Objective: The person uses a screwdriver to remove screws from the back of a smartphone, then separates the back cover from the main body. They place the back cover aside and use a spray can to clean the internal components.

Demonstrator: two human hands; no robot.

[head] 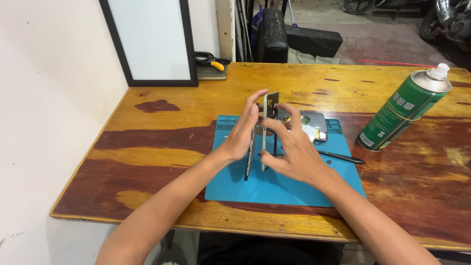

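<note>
My left hand (243, 132) and my right hand (292, 149) hold a thin dark smartphone (267, 110) on edge above a blue work mat (274, 189). The phone looks split into two flat halves, one against each palm, with a narrow gap between them. Left fingers reach up along the phone's top. Right fingers pinch the pale inner half from the right. Behind my right hand, another opened phone body (314, 125) with exposed parts lies flat on the mat. A black pen-like tool (343, 157) rests at the mat's right edge.
A green spray can (402, 110) with a white nozzle stands tilted-looking on the right of the wooden table (157, 147). A black-framed white board (149, 41) leans at the back left, with yellow-handled pliers (212, 61) beside it. A white wall borders the left.
</note>
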